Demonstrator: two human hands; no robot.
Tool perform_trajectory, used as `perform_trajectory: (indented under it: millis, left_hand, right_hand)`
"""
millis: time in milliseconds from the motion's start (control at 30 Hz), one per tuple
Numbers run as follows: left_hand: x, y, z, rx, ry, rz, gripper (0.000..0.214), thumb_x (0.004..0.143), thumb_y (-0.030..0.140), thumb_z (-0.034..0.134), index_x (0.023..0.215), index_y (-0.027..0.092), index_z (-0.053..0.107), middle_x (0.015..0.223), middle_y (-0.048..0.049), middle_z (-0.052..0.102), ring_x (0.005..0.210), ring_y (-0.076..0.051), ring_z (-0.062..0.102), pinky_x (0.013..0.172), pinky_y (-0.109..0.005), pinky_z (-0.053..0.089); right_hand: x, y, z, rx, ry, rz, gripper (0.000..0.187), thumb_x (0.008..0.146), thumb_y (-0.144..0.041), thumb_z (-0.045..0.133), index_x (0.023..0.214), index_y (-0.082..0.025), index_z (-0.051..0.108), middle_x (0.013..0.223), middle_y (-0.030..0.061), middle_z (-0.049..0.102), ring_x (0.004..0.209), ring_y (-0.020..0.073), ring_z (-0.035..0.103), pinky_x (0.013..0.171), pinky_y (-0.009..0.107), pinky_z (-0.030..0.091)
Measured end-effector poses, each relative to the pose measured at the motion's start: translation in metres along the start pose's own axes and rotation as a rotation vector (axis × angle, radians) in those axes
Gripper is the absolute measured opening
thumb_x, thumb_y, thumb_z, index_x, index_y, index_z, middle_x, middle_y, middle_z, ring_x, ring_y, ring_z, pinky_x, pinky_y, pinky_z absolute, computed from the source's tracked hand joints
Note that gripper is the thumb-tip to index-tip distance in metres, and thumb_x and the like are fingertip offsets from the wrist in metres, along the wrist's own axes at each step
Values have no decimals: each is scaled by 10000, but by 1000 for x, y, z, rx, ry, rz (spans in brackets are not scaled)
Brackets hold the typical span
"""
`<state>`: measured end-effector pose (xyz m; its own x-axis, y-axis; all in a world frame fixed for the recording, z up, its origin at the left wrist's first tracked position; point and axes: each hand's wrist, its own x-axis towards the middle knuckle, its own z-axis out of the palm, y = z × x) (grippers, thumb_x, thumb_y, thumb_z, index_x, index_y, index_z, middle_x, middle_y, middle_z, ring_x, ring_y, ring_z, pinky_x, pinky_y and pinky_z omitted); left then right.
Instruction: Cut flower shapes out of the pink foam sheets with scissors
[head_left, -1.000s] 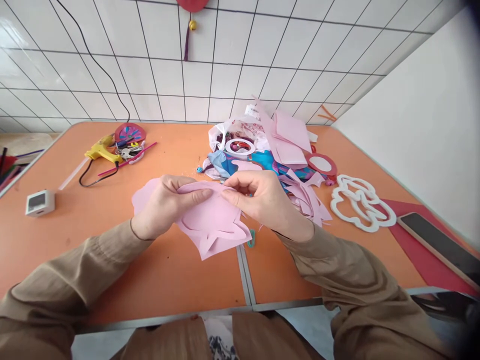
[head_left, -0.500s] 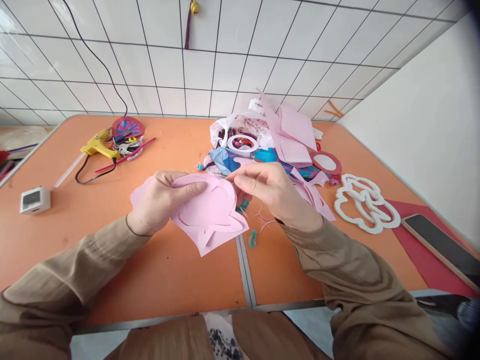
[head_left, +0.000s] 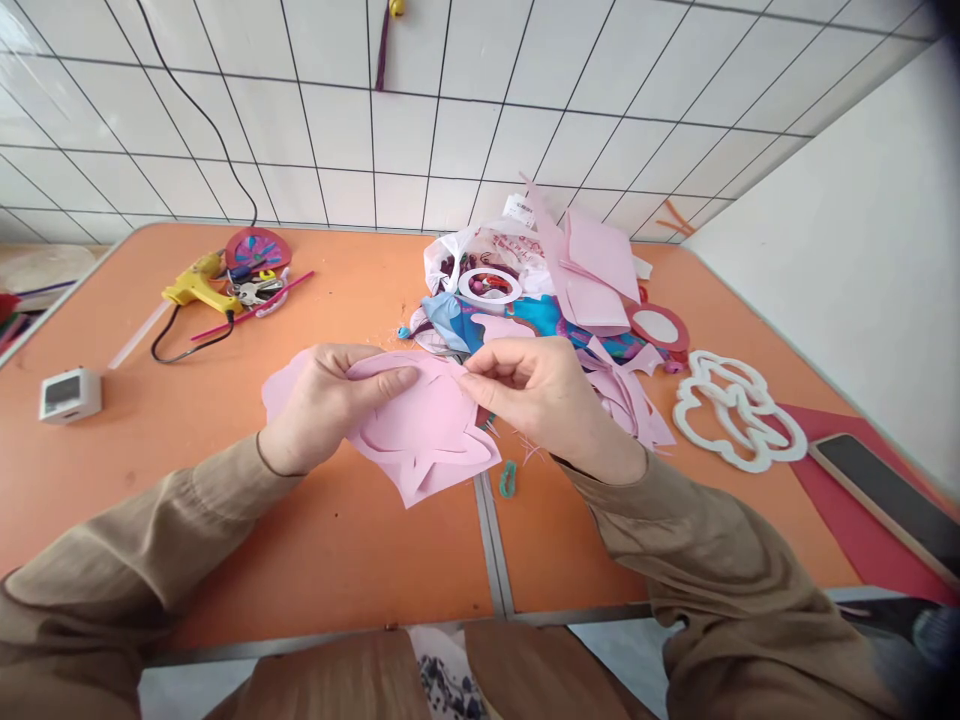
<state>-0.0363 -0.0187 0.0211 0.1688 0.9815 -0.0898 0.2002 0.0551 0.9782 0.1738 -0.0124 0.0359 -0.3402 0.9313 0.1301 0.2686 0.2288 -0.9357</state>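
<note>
Pink sheet (head_left: 420,415) bridges two sets of closed fingers — left hand (head_left: 311,410) gripping its left side, right hand (head_left: 544,395) pinching its upper-right edge.

A wall of glossy white tiles (head_left: 330,120) with dark grout lines rises behind an orange counter (head_left: 300,550), trimmed in grey metal edging (head_left: 225,651). A grey seam (head_left: 493,548) splits the counter near its middle. At right stands a plain white wall or panel (head_left: 862,230). A black cable (head_left: 199,109) runs down the tiles, where light glares at upper left.
</note>
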Motion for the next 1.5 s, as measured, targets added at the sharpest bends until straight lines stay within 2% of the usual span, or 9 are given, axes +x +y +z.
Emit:
perform_trajectory:
  millis: [233, 433, 567, 767, 1033, 1167, 1267, 1400, 1500]
  left_hand:
    - [1, 0, 0, -94, -24, -88, 294, 695, 439, 799, 675, 153, 732, 638, -23, 692, 550, -145, 584, 486, -237, 428]
    - [1, -2, 2, -31, -27, -39, 295, 707, 430, 794, 602, 166, 711, 515, 29, 583, 456, -82, 457, 414, -198, 314]
    - [1, -2, 4, -10, -68, 26, 271, 731, 396, 774, 596, 170, 711, 491, 38, 545, 424, -64, 382, 405, -203, 278]
    - [0, 0, 5, -31, -99, 25, 324, 741, 381, 760, 535, 161, 640, 451, 50, 467, 411, -56, 336, 396, -199, 267]
    - [0, 1, 6, -84, -106, -80, 255, 721, 377, 797, 630, 155, 710, 471, 53, 530, 405, -45, 385, 390, -169, 310]
    - [4, 1, 1, -182, -220, -187, 291, 668, 404, 838, 615, 145, 715, 503, 28, 590, 421, -56, 458, 398, -169, 357]
    - [7, 1, -4, -257, -316, -238, 301, 650, 423, 851, 674, 141, 749, 560, 0, 648, 455, -76, 517, 423, -178, 409]
    - [7, 1, -5, -284, -354, -234, 253, 672, 386, 851, 763, 161, 778, 685, -21, 721, 570, -111, 616, 495, -189, 487]
    - [6, -1, -4, -221, -309, -214, 225, 696, 370, 838, 739, 159, 773, 679, -20, 723, 557, -105, 610, 477, -180, 473]
  right_hand:
    - [1, -1, -2, 45, -67, 45, 107, 771, -255, 658, 696, -180, 645, 631, 6, 654, 562, 134, 613, 515, 262, 496]
    - [3, 1, 3, 83, -47, 71, 168, 733, -325, 720, 792, -172, 684, 728, 31, 693, 643, 148, 631, 560, 274, 514]
    - [5, 7, 9, 100, -57, 66, 160, 727, -321, 721, 745, -172, 662, 655, 7, 647, 570, 122, 569, 497, 257, 457]
    - [4, 11, 12, 91, -45, 30, 127, 753, -254, 665, 673, -167, 621, 584, -17, 573, 513, 89, 477, 459, 236, 365]
    - [5, 13, 12, 110, -37, 16, 144, 744, -239, 651, 635, -167, 592, 554, -25, 524, 493, 74, 432, 430, 219, 322]
    - [6, 16, 10, 112, -67, 26, 148, 744, -239, 651, 632, -179, 576, 559, -26, 504, 502, 76, 431, 427, 211, 318]
    - [6, 18, 9, 120, -81, 37, 143, 746, -228, 646, 634, -181, 571, 566, -25, 497, 510, 79, 428, 434, 216, 322]
    - [6, 18, 10, 158, -85, 24, 147, 743, -228, 643, 629, -176, 567, 573, -30, 488, 512, 72, 408, 440, 220, 313]
    - [7, 18, 10, 157, -94, 26, 161, 749, -230, 650, 625, -175, 563, 571, -34, 476, 510, 67, 400, 441, 217, 303]
